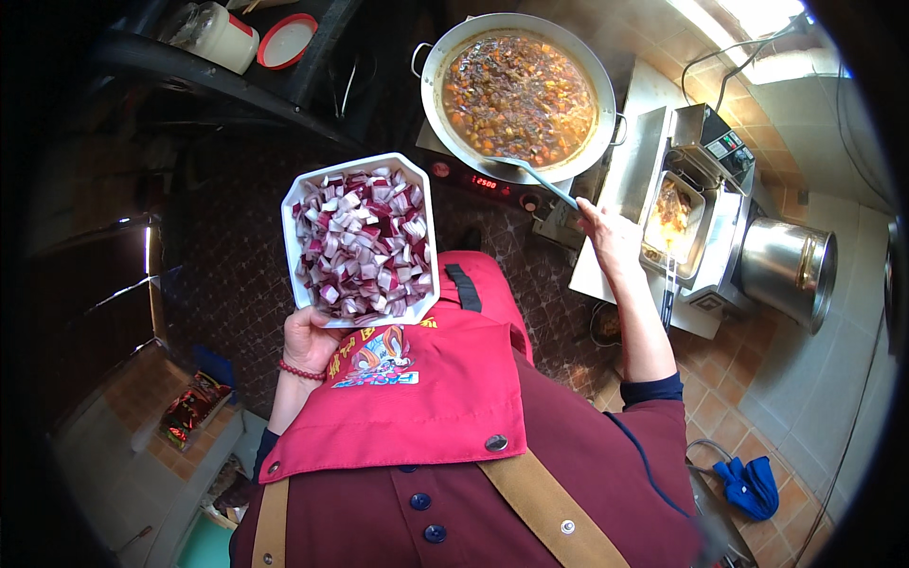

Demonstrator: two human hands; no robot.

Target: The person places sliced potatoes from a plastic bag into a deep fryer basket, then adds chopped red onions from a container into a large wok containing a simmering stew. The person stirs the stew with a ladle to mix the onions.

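Observation:
My left hand [310, 341], with a red bead bracelet at the wrist, grips the near edge of a white plastic tray [288, 234] full of chopped red onion [366, 241]. My right hand [607, 231] is closed around the handle of a grey-blue spatula or ladle [543, 182]. Its head rests at the near rim of a wide two-handled metal pan [431, 89], partly hidden in the food. A brown stew [522, 99] with diced orange and yellow pieces fills much of the pan. Beneath it is an induction cooker [483, 182] with a lit red display. The tray is held left of and nearer than the pan.
Right of the pan stands a deep fryer [717, 145] with a basket [671, 213] of fried food. A tall steel pot [788, 273] is beyond it. A black shelf [234, 85] at upper left holds a white jar [220, 39] and a red-rimmed lid [287, 41].

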